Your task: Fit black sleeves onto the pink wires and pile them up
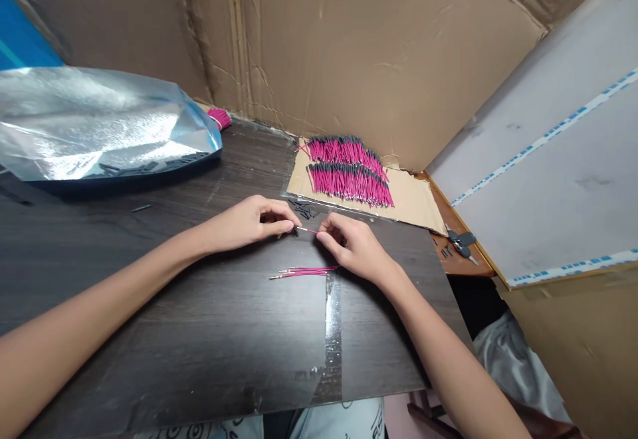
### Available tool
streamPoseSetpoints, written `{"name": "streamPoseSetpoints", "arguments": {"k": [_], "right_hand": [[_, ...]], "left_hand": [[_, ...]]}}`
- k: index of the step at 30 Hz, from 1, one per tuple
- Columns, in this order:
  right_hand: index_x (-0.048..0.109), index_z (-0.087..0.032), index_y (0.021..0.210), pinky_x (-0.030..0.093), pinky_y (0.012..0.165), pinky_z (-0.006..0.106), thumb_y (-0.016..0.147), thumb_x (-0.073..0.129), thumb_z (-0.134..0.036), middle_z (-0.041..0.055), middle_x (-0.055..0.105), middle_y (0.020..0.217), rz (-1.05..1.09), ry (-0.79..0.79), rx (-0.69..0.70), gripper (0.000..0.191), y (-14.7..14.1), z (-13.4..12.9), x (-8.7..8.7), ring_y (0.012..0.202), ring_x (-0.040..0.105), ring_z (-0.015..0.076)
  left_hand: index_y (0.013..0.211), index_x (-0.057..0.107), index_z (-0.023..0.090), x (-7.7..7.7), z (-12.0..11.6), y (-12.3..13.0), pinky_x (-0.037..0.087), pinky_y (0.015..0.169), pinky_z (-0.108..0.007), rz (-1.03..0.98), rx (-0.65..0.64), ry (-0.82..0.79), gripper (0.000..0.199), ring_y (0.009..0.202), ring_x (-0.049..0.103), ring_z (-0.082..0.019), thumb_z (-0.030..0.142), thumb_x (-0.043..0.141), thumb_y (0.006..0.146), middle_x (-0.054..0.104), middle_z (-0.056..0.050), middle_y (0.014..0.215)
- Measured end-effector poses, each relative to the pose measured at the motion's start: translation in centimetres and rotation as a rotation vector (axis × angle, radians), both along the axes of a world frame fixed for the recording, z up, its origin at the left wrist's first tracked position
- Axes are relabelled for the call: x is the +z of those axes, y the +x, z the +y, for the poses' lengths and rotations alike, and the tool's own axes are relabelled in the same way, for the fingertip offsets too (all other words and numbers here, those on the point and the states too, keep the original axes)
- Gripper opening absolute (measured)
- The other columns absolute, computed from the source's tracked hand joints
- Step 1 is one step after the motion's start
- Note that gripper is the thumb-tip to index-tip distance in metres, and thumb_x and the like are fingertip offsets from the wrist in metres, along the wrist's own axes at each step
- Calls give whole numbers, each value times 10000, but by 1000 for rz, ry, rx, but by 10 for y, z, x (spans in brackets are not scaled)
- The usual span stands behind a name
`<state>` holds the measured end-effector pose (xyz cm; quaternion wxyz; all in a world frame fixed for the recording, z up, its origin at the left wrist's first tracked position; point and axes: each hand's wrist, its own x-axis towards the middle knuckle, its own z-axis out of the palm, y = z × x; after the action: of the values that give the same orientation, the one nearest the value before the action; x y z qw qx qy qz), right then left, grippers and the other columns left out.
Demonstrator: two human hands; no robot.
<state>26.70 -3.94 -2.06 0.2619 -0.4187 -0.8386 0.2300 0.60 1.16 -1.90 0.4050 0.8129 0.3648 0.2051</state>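
Brown cardboard (349,47) — dark tabletop (219,346)

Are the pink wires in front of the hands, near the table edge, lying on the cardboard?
No, the loose wires lie directly on the dark table.

Both bare arms reach forward over the counter, coming in from the lower corners and converging so the hands face each other with a small gap between them. The left forearm (124,287) runs long and slanting up to the left wrist (199,240), which looks nearly straight; the left hand (256,222) points rightward, its index finger arched above the extended thumb, tips drawn together in a pinch grip. The right forearm (438,336) rises more steeply to the right wrist (391,271), and the right hand (351,243) angles up and leftward, thumb and index finger curled into a pinch as well.
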Motion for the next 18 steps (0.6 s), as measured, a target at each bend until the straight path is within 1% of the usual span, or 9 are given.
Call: {"name": "streamPoseSetpoints", "arguments": {"k": [4, 9, 12, 14, 18], "right_hand": [[580, -200, 947, 419, 739, 278, 1029, 555, -291, 8, 649, 873, 2, -3, -9, 125, 1, 1, -2, 775, 572, 145], [572, -198, 943, 418, 736, 273, 1030, 552, -289, 1, 639, 870, 28, 0, -4, 128, 2, 2, -2, 770, 568, 138], [573, -196, 942, 420, 733, 275, 1029, 550, -286, 2, 633, 859, 9, 6, -7, 127, 1, 2, -2, 754, 561, 138], [573, -197, 955, 427, 743, 278, 1028, 547, -284, 9, 640, 877, 3, 23, -12, 117, 1, 1, -3, 778, 572, 144], [571, -198, 981, 434, 751, 280, 1027, 538, -274, 23, 642, 916, 9, 48, -15, 95, 1, 1, -5, 825, 586, 152]], "left_hand": [[1035, 799, 220, -2, 2, -1, 498, 796, -322, -9, 0, -26, 357, 823, 656, -195, 512, 626, 926, 735, -41, 871], [1039, 795, 217, 0, 2, -1, 487, 767, -310, -9, -3, -32, 371, 792, 647, -188, 525, 620, 931, 719, -32, 822], [1032, 798, 216, 0, 1, -1, 489, 769, -311, -7, 0, -27, 373, 795, 652, -189, 528, 621, 929, 726, -35, 832], [1034, 801, 221, 0, 1, -1, 491, 771, -308, -8, 3, -22, 366, 800, 657, -189, 523, 626, 924, 734, -36, 846], [1042, 804, 235, -1, 1, -1, 503, 808, -306, -8, 0, -26, 344, 860, 677, -193, 508, 631, 924, 763, -40, 940]]}}
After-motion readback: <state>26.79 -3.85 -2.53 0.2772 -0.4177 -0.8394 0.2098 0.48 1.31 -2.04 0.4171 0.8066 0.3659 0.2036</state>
